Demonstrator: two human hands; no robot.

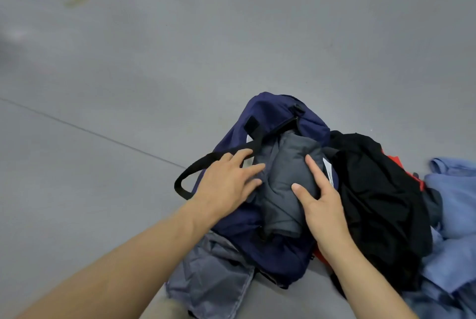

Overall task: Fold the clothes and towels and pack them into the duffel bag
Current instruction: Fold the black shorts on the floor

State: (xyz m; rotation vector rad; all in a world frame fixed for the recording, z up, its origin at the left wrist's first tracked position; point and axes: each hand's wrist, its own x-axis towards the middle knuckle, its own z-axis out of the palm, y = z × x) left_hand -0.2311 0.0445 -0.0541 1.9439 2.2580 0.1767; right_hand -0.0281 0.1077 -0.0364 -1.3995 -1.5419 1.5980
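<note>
Since everything sits on the grey floor [231,35]: navy duffel bag [268,112] unzipped, mid-frame; black garment [373,190] heaped against its right side; light-blue clothes [453,190] beyond that; crumpled grey piece [213,267] at the bag's near end; those three look unfolded, left to do; one folded grey garment [288,172] lies in the bag mouth, so packing looks early; left hand [224,182] spread flat on the bag rim; right hand [322,203], fingers straight, pressing that garment.
</note>
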